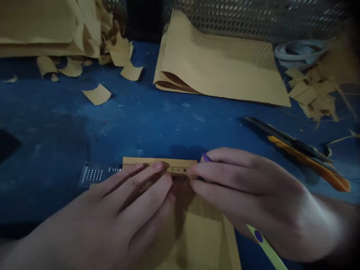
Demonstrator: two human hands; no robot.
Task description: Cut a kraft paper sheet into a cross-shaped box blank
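Observation:
A sheet of brown paper (194, 228) lies in front of me, its narrow top strip (157, 162) showing past my fingers. Across it runs a clear plastic stencil ruler (95, 174) with small cut-outs, its left end sticking out beyond the paper. My left hand (120, 210) lies over the ruler and paper, fingers stretched out and pressing down; its thumb is mostly hidden. My right hand (247, 195) is closed around a pale green pen (268, 245) with a purple tip. Its fingertips touch the ruler's right part, where the writing end is hidden.
Beyond, a folded brown paper stack (225, 67) leans near a perforated metal basket (253, 18). An orange and black utility knife (303, 150) lies right. Paper scraps (312, 92) and a white roll (300, 50) sit far right. More brown sheets (42, 26) lie at upper left.

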